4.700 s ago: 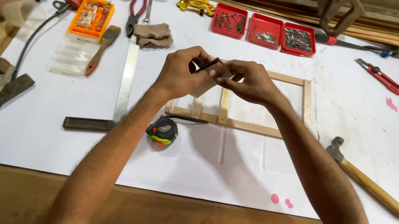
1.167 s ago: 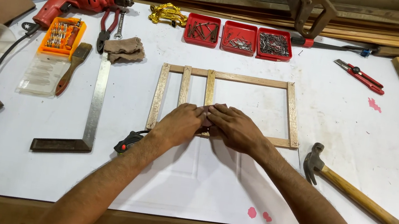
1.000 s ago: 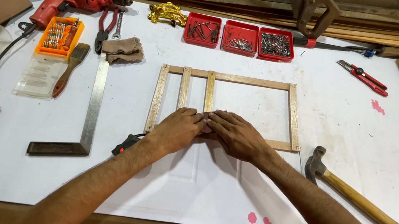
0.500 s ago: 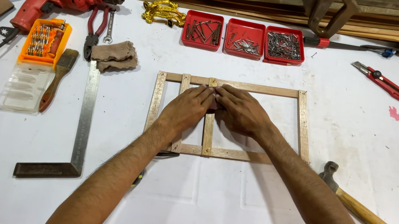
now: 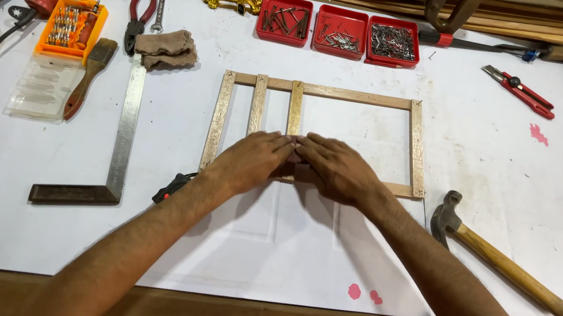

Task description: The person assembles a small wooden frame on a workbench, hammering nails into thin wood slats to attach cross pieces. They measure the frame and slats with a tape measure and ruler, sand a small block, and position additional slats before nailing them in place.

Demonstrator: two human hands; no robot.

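Left hand (image 5: 255,159) and right hand (image 5: 336,167) flat, fingertips touching, pressing wooden frame (image 5: 415,144) near edge, mid tabletop (image 5: 501,159). Hammer (image 5: 495,254) right, steel square (image 5: 117,150) left.

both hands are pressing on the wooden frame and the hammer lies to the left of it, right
Not quite. In the head view both the left hand and the right hand do press on the wooden frame, but the hammer lies to the right of it, not the left.
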